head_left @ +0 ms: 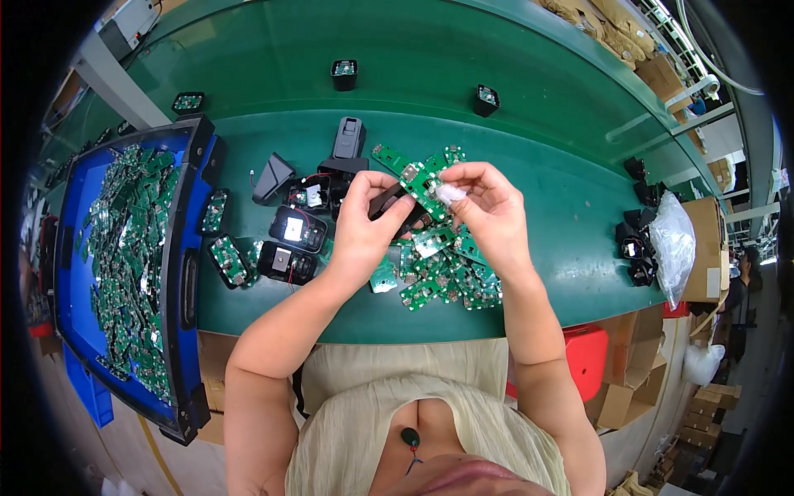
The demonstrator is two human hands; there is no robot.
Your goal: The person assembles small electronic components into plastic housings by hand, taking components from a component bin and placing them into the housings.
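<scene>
I'm pinching a black part (384,200) in my left hand (362,225) and a board (423,185) in my right hand (498,217); the pile (447,269) is lying close, probably for easy reach.

An electronics workshop is indicated. Circuit boards (447,273) are heaped on a green desk (571,231). Cardboard boxes (703,420) are stacked nearby.

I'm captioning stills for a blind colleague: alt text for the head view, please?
A person's left hand holds a dark part and right hand holds a green circuit board above a heap of similar boards on a green workbench. Black housings and a blue-lined tray of boards sit to the left.
</scene>
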